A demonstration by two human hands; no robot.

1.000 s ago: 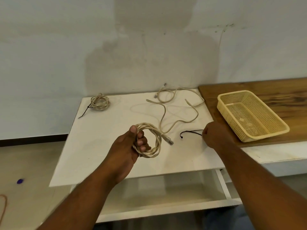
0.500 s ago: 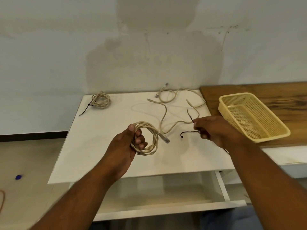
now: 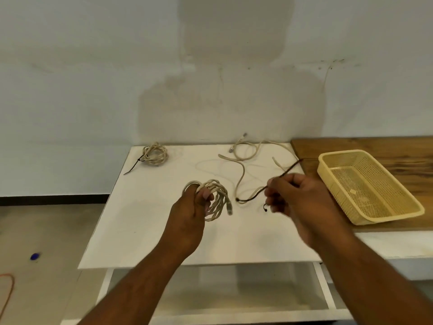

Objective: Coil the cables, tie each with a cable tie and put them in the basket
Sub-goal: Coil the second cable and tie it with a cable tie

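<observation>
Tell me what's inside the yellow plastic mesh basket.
No cable lies in the yellow plastic mesh basket; only a small pale patch shows on its floor. Its near wall screens a strip of floor.

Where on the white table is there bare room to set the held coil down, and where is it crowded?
Bare: on the white table, the left-front stretch bordered by the tied coil, the left hand and the near edge; also the near strip below the right hand. Crowded: back right, where the loose cable sprawls toward the wooden board.

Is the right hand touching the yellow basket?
Apart. The head view shows bare wood between the right hand and the basket.
</observation>
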